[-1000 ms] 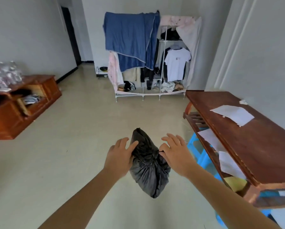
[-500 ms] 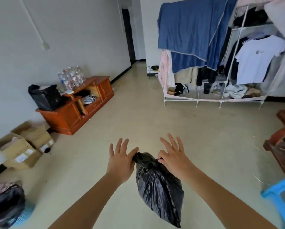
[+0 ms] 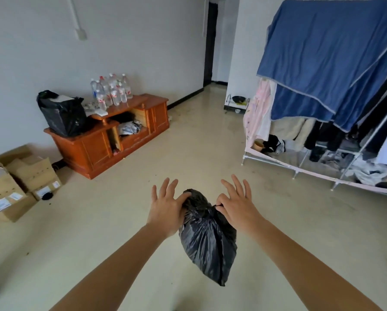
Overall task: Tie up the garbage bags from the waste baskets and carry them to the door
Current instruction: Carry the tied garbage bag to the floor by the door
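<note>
Over by the left wall, a few cardboard boxes (image 3: 19,182) sit on the floor, some with their flaps up. Next along is a low wooden cabinet (image 3: 93,147) against the same wall. A bulky black sack (image 3: 62,115) stands on its near end, and a cluster of clear water bottles (image 3: 111,90) stands further back on its top. Loose odds and ends lie in its open middle shelf.

In the middle of the room the person has both bare arms stretched forward. The left hand (image 3: 168,207) pinches the upper left of the garbage bag (image 3: 208,239), thumb pressed onto the crumpled plastic and the other fingers fanned upward. The bag is small, black and gathered at its neck. It hangs in the air between the two hands, well above the pale floor (image 3: 188,153), with its pointed bottom tilted toward the right. Far beyond it a dark doorway (image 3: 210,41) opens at the end of the room. The right hand (image 3: 237,207) nips a thin twist of plastic at the bag's neck between thumb and forefinger, the remaining fingers spread wide.

Further right, a small wire rack (image 3: 237,104) with a dark bowl on it stands by the wall corner. Beyond that is an open wardrobe frame (image 3: 311,167) full of hanging clothes, with a big blue cloth (image 3: 322,52) draped over its top.
</note>
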{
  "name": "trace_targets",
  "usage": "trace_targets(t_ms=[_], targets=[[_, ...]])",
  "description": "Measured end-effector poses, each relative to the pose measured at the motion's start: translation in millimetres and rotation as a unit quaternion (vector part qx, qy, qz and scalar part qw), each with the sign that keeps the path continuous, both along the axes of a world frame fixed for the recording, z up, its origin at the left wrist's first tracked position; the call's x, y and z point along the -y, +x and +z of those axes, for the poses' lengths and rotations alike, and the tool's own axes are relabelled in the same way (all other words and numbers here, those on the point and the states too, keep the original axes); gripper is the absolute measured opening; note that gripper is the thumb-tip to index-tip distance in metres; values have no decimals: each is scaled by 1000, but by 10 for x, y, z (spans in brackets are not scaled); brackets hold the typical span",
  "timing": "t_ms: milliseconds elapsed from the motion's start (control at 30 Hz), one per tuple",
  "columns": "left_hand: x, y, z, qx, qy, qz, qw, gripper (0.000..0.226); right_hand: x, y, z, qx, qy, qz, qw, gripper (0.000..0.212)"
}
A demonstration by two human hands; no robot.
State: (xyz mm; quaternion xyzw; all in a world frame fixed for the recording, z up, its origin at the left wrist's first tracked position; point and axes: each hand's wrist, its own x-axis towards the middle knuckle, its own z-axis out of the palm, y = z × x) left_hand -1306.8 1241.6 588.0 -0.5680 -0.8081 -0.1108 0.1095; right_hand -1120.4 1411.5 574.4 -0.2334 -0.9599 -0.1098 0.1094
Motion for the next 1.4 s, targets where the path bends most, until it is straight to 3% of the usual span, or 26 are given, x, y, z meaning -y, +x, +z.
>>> trace_targets(t_ms=[267, 433, 633, 833, 933, 1100, 1233, 1333, 1400], targets=[[-1787, -1559, 21, 31, -55, -31, 998, 44, -1678, -1407, 49, 34, -94, -5, 995, 29], [-2907, -2381, -113, 27, -78, -36, 996, 42, -2785, -2217, -133, 37, -113, -10, 993, 21], [-4618, -3371, -343, 28, -126, -28, 991, 43, -4529, -3266, -395, 6, -149, 25, 988, 23], [-6301, -4365, -88, 62, -114, -4, 992, 42, -6223, -4304, -187, -2, -204, 38, 978, 25], [-6970, -4808, 19, 139, -97, 11, 985, 43, -6903, -4855, -32, 4, -220, 50, 974, 23], [-8113, -5690, -140, 313, -44, 46, 948, 17, -7988, -5838, -61, 55, -204, 65, 975, 23], [-9095, -6498, -306, 358, -36, 40, 932, 22, -8917, -6699, -215, 95, -219, 46, 970, 23], [-9822, -7092, -146, 416, -45, 26, 908, 16, -9591, -7344, -203, 120, -252, 17, 960, 20], [-10301, -7491, -13, 453, -38, 1, 890, 24, -10039, -7730, -117, 127, -259, 11, 957, 19]])
